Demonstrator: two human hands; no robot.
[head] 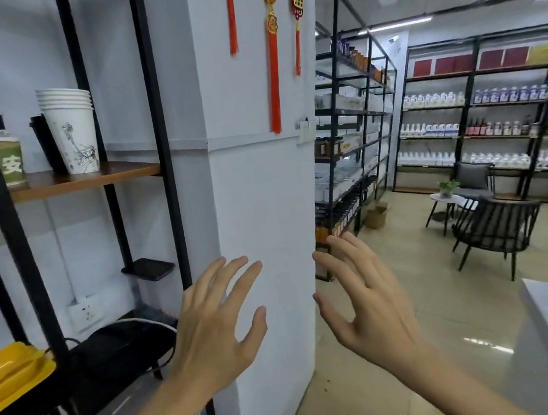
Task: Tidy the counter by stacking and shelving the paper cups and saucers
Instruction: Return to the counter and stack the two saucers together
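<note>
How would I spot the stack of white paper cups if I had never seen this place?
Look at the black metal rack left of the white pillar, then at its upper wooden shelf. The stack of white paper cups stands near that shelf's right end. Unlike the green-banded cup to its left, it is several nested cups with an ink drawing on the side.

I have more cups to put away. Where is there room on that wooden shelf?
Bare board on the wooden shelf lies between the white cup stack and the black post. Left of the stack it is crowded: black cup, green cup.
</note>
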